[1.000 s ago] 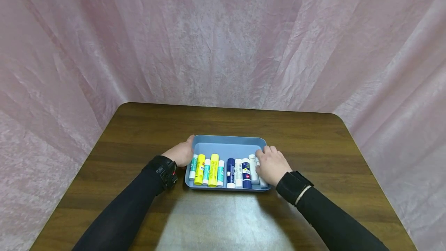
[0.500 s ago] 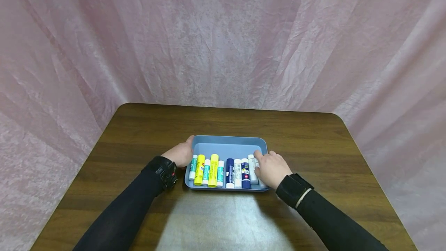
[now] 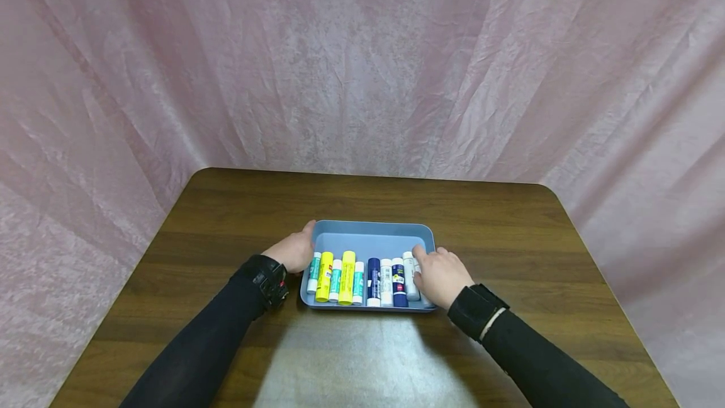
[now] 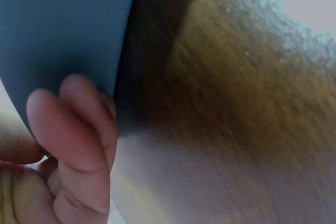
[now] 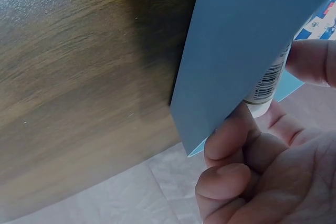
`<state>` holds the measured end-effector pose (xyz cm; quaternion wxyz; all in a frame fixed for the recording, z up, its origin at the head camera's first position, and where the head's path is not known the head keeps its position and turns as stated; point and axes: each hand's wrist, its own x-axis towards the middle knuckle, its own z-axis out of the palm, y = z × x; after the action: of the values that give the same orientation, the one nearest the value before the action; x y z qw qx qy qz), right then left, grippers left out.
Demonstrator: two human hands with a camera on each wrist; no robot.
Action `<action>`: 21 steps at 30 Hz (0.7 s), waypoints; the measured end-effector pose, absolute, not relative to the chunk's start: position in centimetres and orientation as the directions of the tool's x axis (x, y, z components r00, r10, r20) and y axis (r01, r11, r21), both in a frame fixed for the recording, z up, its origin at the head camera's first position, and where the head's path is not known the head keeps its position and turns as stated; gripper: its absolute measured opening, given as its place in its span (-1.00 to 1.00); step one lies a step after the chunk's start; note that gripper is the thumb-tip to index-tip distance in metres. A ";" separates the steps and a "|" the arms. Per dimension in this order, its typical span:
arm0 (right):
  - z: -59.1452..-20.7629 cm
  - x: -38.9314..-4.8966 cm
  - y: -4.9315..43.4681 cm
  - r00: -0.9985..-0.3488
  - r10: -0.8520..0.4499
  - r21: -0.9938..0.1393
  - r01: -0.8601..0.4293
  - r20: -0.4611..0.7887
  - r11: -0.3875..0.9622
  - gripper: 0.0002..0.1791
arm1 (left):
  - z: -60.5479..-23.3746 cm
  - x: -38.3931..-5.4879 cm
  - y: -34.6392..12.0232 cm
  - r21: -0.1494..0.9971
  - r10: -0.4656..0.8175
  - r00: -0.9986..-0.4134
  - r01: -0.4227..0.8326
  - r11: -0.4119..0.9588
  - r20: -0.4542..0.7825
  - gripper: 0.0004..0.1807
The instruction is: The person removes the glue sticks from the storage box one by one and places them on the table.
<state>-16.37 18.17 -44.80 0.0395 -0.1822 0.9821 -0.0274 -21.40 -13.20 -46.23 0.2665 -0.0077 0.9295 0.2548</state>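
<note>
A shallow blue-grey tray lies on the table with a row of glue sticks along its near half. From the left come teal-and-white and yellow glue sticks, then navy ones and white ones. My left hand grips the tray's left side, thumb at the rim and fingers against the outer wall. My right hand is at the right end, partly covering the last white glue stick. Its thumb and index finger are around that stick; the other fingers are curled by the tray's outer wall.
The brown wooden table has rounded far corners and a glossy bright patch in front of the tray. A pink curtain hangs behind and beside it.
The right hand's index finger has moved inward over the tray, and the navy and white glue sticks have shifted slightly left. The left hand stays put.
</note>
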 end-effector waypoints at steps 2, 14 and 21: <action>-44.8 -16.3 18.2 -0.931 -0.358 -0.067 -0.354 -0.068 0.933 -0.58 | -46.2 -21.4 -13.2 0.468 0.119 -0.857 -0.153 0.871 -0.501 -0.28; -44.6 -16.3 18.0 -0.939 -0.326 -0.087 -0.318 -0.106 0.944 -0.55 | -46.2 -21.4 -13.0 0.471 0.128 -0.862 -0.139 0.871 -0.490 -0.28; -44.5 -16.4 18.0 -0.944 -0.303 -0.117 -0.289 -0.132 0.950 -0.55 | -46.2 -21.2 -13.1 0.466 0.125 -0.859 -0.143 0.873 -0.497 -0.28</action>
<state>-16.36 17.97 -44.54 0.0744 -0.1503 0.9847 -0.0480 -21.25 -13.11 -46.19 0.2656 -0.0050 0.9306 0.2519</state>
